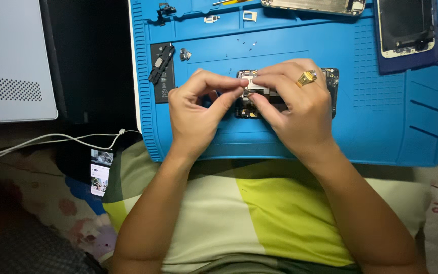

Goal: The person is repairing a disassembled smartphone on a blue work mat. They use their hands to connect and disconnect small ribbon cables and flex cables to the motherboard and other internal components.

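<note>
I find the circuit board (285, 94) lying flat near the middle of the blue work mat (381, 132), its long axis running left to right across my view, with its right end showing past the knuckles and its left portion covered by fingers. On its upper left part sits a small silvery metal piece (252, 85), and both hands meet over exactly that spot. The right hand (295, 109), which wears a gold ring (306, 77), lies directly over the board and is the nearer of the two; its thumb and forefinger are drawn together at the metal piece, though I cannot tell whether they grip it or only press on it. The left hand (196, 114) comes in from the left of the board, thumb and forefinger pinched close at the same piece, the remaining fingers curled; the contact itself is too small to confirm. So the work point lies to the right of the left hand and beneath the fingertips of the right. Outward on the mat: a black battery (162, 71) with a dark part resting on it to the left, loose small brackets (249, 15) along the top trays, a phone frame (313, 6) at the top edge, and a phone screen (406, 25) on a dark cloth at upper right. Off the mat to the left lie a white cable (41, 141) and a lit phone (100, 172).
</note>
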